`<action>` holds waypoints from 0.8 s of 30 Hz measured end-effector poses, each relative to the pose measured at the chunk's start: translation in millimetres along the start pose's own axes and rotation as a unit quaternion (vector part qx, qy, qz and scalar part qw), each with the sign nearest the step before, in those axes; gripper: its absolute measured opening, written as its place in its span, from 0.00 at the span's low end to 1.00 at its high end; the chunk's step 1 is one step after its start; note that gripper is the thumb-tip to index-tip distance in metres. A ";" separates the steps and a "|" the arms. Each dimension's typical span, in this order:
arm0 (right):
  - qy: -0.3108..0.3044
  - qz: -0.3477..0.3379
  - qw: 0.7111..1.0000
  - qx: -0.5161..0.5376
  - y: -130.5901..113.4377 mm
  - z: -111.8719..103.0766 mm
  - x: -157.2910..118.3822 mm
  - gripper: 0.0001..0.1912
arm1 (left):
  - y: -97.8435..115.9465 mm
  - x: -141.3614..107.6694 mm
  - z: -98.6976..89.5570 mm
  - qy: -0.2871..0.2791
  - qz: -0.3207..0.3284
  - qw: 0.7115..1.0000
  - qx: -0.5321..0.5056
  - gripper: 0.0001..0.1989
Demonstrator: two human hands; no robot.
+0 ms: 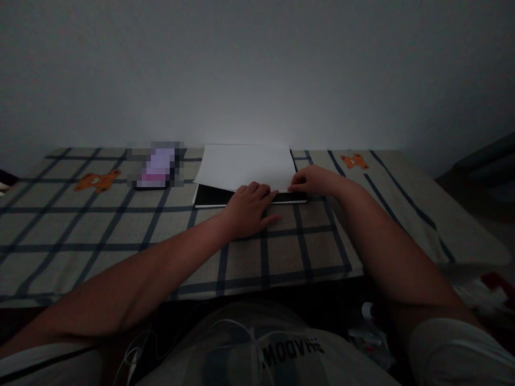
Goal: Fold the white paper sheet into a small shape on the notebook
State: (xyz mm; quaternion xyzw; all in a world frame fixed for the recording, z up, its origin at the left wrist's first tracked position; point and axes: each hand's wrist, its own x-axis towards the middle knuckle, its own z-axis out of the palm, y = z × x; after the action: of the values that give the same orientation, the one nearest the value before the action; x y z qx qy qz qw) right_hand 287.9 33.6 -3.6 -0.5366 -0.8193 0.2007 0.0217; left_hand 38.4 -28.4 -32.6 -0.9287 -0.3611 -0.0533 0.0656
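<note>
A white sheet of paper (pixel 246 165) lies on a black-topped pad or book (pixel 212 197) at the middle of the table; the black surface shows along the near side. My left hand (pixel 251 210) rests across that near edge, its fingers stretched over the paper's lower border and the thumb apart on the cloth. At the sheet's near right corner, my right hand (pixel 314 179) has its fingers bent together on the paper's edge. The fingertips partly hide that corner.
A phone (pixel 156 166), blurred by pixelation, lies to the left. Orange bear figures mark the checked tablecloth (pixel 120 225) on both sides. A pale wall (pixel 249 69) rises behind the table. A clear plastic bottle or bag (pixel 372 340) is below the front edge.
</note>
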 end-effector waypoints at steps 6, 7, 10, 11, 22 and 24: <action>-0.003 -0.007 1.000 0.005 4.4 -0.1 0.0 0.11 | 1.1 -2.1 2.5 0.003 -0.005 1.000 0.000 0.36; -0.003 -0.008 1.000 0.011 5.9 -0.4 -0.2 0.11 | 1.1 -2.3 2.9 0.004 -0.005 1.000 0.000 0.37; -0.008 -0.010 1.000 0.027 9.0 -1.3 -0.9 0.10 | 1.1 -2.3 3.4 0.005 -0.006 1.000 0.002 0.37; -0.009 -0.009 1.000 0.027 9.1 -1.5 -1.1 0.10 | 1.4 -2.2 3.4 0.004 -0.007 1.000 0.002 0.37; -0.006 -0.003 1.000 0.008 5.0 -1.0 0.2 0.08 | 3.7 -1.4 1.8 -0.006 -0.019 1.000 -0.007 0.37; -0.010 -0.004 1.000 0.013 4.7 -0.6 0.7 0.08 | 3.8 -1.1 2.7 -0.006 -0.020 1.000 -0.008 0.38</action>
State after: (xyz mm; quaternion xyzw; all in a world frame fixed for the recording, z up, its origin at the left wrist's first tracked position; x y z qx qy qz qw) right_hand 291.8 36.1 -4.8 -0.5307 -0.8193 0.2162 0.0216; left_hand 40.3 -31.4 -35.7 -0.9220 -0.3797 -0.0524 0.0550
